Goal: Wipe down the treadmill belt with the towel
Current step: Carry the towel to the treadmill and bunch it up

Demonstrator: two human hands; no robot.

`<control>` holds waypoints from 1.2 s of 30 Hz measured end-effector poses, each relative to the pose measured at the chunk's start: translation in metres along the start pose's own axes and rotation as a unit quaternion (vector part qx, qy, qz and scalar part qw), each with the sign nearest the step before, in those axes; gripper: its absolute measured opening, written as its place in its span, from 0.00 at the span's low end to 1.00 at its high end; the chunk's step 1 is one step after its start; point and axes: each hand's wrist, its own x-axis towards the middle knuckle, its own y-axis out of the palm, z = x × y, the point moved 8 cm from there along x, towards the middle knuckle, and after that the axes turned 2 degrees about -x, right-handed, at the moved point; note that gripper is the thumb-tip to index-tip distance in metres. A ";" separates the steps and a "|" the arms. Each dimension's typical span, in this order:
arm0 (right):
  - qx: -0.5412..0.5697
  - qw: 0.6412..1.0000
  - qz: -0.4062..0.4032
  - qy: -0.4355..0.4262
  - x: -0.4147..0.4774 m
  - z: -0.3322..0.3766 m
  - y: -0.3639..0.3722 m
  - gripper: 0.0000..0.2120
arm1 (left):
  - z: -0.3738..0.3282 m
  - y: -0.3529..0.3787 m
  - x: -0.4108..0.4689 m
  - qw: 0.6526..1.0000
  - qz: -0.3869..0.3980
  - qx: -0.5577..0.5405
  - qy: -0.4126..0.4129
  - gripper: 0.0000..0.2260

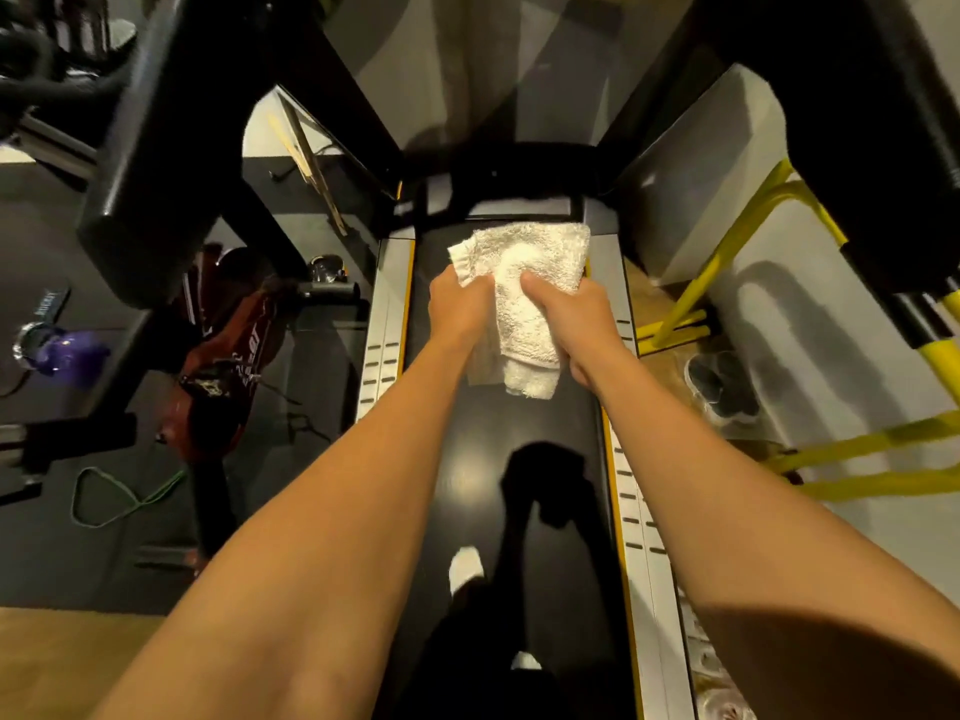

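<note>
A white terry towel [524,283] is bunched between both hands above the front end of the black treadmill belt [483,459]. My left hand [460,304] grips the towel's left edge. My right hand [576,314] grips its right side, and a folded end hangs down below the hands. Both arms reach forward over the belt. My feet in white socks [465,566] stand on the belt near the bottom of the view.
Grey side rails [384,324] with yellow trim flank the belt. The treadmill's black uprights and handles [171,163] rise on both sides. A red bag [228,356] and a purple kettlebell [57,348] lie on the left floor. Yellow metal frames [727,262] and shoes [722,381] are at right.
</note>
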 end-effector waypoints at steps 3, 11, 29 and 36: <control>0.013 0.998 0.030 0.044 0.053 -0.002 0.015 0.09 | 0.000 0.009 0.053 0.999 0.004 -0.026 -0.028 0.09; -0.062 0.992 0.027 0.107 0.211 -0.012 0.046 0.14 | 0.009 0.047 0.203 0.991 0.037 -0.085 -0.098 0.11; -0.223 0.974 -0.028 -0.025 0.565 -0.124 0.072 0.13 | 0.140 0.110 0.531 0.995 -0.047 -0.012 -0.084 0.15; -0.238 0.970 0.012 0.058 0.659 -0.216 0.117 0.10 | 0.225 0.098 0.627 0.993 -0.033 -0.023 -0.110 0.06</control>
